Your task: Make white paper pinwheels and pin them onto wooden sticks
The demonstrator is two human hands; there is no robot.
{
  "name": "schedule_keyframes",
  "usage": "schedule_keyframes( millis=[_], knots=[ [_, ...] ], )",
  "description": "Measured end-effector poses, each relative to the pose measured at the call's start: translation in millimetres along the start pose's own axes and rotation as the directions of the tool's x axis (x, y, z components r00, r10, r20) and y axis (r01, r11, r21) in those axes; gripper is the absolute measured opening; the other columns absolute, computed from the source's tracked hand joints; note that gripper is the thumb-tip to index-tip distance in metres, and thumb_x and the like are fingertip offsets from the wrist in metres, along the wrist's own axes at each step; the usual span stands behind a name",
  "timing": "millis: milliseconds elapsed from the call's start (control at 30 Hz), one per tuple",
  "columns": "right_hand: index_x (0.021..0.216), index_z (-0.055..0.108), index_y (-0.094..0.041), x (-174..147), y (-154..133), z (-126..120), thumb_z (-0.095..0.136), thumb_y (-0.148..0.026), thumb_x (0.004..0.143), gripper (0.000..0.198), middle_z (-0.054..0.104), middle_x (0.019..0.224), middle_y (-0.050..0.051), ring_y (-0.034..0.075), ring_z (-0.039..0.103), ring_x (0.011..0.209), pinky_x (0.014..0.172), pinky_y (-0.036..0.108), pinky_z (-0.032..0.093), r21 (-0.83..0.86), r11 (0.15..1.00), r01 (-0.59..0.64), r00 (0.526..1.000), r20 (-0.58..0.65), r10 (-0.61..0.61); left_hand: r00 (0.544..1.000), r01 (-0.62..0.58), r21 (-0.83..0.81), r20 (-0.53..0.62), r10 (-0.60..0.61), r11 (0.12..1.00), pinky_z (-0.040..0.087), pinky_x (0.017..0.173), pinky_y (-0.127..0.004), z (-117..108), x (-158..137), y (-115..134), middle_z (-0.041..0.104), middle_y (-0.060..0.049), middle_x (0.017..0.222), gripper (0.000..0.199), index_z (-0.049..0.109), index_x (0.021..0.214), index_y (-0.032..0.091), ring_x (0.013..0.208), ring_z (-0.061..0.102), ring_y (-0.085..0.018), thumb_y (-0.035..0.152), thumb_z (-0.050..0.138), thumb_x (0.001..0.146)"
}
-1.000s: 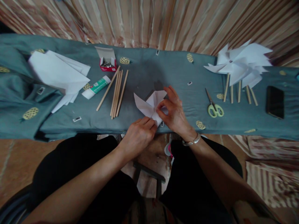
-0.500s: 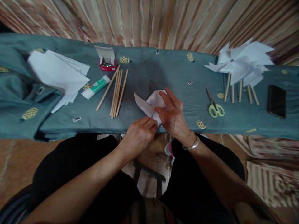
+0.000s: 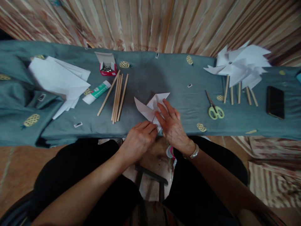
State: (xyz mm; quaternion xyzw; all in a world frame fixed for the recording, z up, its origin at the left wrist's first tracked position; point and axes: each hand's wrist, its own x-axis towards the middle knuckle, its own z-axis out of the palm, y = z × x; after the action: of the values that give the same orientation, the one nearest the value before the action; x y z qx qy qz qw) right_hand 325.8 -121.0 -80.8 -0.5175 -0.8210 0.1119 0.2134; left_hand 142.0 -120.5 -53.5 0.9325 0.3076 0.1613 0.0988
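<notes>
A partly folded white paper pinwheel (image 3: 150, 108) lies near the front edge of the cloth-covered table, with pointed corners standing up at its left and far side. My left hand (image 3: 141, 136) is closed on its near edge, thumb and fingers pinching the paper. Over the right part of the paper, my right hand (image 3: 172, 128) rests with its fingers stretched and apart; the tips touch the paper near its middle. That hand's wrist wears a silver bracelet (image 3: 194, 152). The paper's near right part is hidden under my hands.
Wooden sticks (image 3: 119, 97), a green-and-white glue tube (image 3: 97, 92), a red box of small metal pieces (image 3: 108, 68) and white paper sheets (image 3: 58, 75) lie left. Right are green-handled scissors (image 3: 215, 112), finished pinwheels (image 3: 243, 64) on sticks and a black phone (image 3: 275, 102). A striped curtain (image 3: 150, 25) hangs behind.
My right fingers have let go of the paper's far right corner, which now stands out pointed. They have moved slightly nearer and spread. My left hand keeps its pinch.
</notes>
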Motion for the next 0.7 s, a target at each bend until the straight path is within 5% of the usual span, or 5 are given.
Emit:
schedule_keyframes(
  millis=[333, 700],
  knots=[
    [0.155, 0.019, -0.037, -0.6, -2.1, 4.4, 0.031, -0.013, 0.099, 0.062, 0.042, 0.157, 0.004, 0.025, 0.017, 0.154, 0.116, 0.059, 0.034, -0.064, 0.998, 0.021, 1.000, 0.022, -0.020, 0.967, 0.016, -0.057, -0.253, -0.030, 0.998, 0.057, 0.079, -0.035, -14.2, -2.5, -21.8, 0.073, -0.011, 0.096, 0.014, 0.069, 0.095, 0.011, 0.087, 0.066, -0.022, 0.012, 0.056, 0.091],
    [0.145, 0.038, -0.034, 0.1, 2.2, 4.5, 0.031, -0.017, 0.101, 0.048, 0.045, 0.154, 0.007, 0.026, 0.017, 0.154, 0.111, 0.059, 0.038, -0.081, 0.996, 0.022, 1.000, -0.016, -0.023, 0.956, 0.055, -0.072, -0.283, -0.073, 0.996, 0.055, 0.083, -0.038, -16.7, 1.3, -26.8, 0.074, -0.010, 0.102, 0.017, 0.069, 0.101, 0.013, 0.092, 0.063, -0.022, 0.013, 0.055, 0.093]
  ],
)
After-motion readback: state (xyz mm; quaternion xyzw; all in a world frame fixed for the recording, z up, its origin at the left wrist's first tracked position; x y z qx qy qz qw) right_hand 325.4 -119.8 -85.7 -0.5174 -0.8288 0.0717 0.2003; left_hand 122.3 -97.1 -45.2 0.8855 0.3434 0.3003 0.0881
